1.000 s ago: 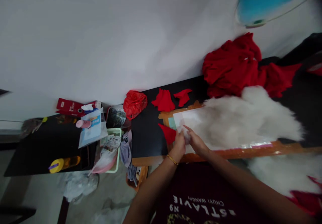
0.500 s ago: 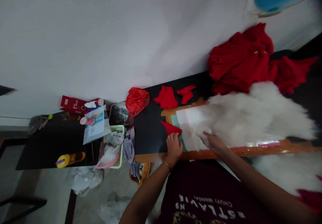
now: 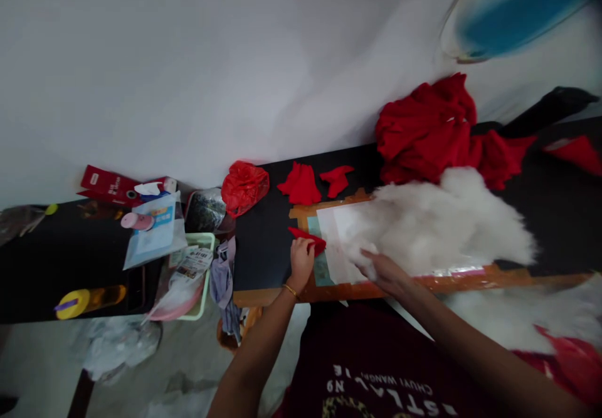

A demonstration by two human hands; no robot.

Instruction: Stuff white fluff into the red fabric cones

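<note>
My left hand (image 3: 301, 260) has its fingers closed on a small pointed piece of red fabric (image 3: 312, 239) near the table's front edge. A thin gold-coloured bracelet circles that wrist. To its right, my right hand (image 3: 383, 272) pinches a tuft of white stuffing (image 3: 367, 264) at the near left end of a large fluffy heap of fiberfill (image 3: 430, 224). Beneath the tuft lies a white sheet (image 3: 335, 242), taped down with brown tape. Farther back are two small red fabric pieces, one wider (image 3: 301, 183) and one narrower (image 3: 337, 180).
A big pile of red fabric (image 3: 426, 126) stands against the wall behind the fiberfill. Left of the black table (image 3: 263, 242) are a red plastic bag (image 3: 244, 187), a pale green basket (image 3: 207, 280) and a yellow-capped bottle (image 3: 89, 301). More white stuffing (image 3: 512, 314) is below the front edge.
The view has swung to the right. My left fingers have closed over the red fabric piece, which now looks folded. A tuft of stuffing shows more clearly in my right hand.
</note>
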